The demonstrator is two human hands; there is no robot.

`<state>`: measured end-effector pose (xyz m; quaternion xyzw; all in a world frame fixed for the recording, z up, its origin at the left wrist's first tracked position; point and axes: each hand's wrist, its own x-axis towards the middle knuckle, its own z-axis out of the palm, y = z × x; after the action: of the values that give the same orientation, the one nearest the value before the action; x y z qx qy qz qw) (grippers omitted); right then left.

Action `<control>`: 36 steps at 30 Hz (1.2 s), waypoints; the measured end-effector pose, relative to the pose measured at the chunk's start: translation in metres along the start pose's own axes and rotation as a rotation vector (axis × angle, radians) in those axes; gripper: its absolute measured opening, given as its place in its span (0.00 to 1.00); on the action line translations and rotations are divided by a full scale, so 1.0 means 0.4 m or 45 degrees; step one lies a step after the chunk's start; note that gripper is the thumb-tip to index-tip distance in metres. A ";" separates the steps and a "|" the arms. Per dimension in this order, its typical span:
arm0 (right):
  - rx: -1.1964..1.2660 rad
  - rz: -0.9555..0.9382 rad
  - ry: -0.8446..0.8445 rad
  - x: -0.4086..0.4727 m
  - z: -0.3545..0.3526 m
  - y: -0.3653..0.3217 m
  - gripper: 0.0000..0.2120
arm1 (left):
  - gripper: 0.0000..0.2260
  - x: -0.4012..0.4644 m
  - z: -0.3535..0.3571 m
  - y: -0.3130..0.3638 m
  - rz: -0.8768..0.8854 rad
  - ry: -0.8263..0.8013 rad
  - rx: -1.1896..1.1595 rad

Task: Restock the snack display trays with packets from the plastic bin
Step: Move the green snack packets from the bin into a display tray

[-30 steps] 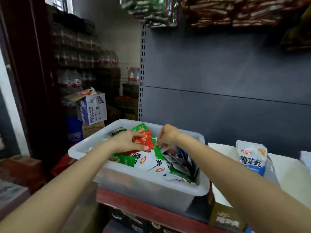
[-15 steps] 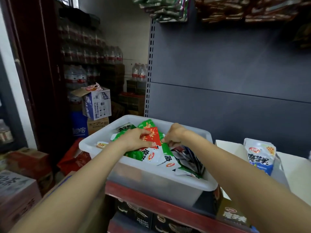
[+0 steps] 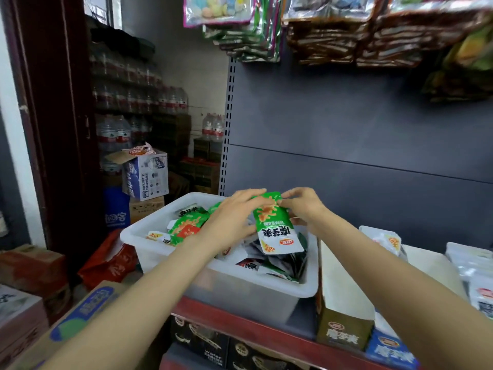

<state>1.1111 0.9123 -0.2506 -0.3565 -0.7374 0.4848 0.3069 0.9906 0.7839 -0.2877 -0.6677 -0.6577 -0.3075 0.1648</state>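
Both hands pinch a green packet (image 3: pixel 276 225) above the bin (image 3: pixel 306 287): left hand (image 3: pixel 234 222) and right hand (image 3: pixel 302 206) grip its upper end; it hangs lengthwise, print upside down.

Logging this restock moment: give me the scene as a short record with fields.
setting: shop shelf with a dark back panel
bin: white plastic bin on the shelf edge, holding mixed snack packets
held item: green packet, raised above the bin
left hand: left hand holds the packet's left side
right hand: right hand pinches its top right corner with the fingers
display trays: cardboard tray right of the bin, its front part bare
overhead: hanging snack bags
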 end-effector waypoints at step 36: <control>0.304 -0.296 0.549 -0.422 -0.745 0.242 0.08 | 0.15 0.195 0.315 0.769 -0.107 -0.347 -0.780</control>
<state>1.4651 0.9479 -0.2574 -0.3259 -0.6285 0.4427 0.5502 1.3119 0.8985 -0.2773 -0.6935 -0.5775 -0.4052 -0.1459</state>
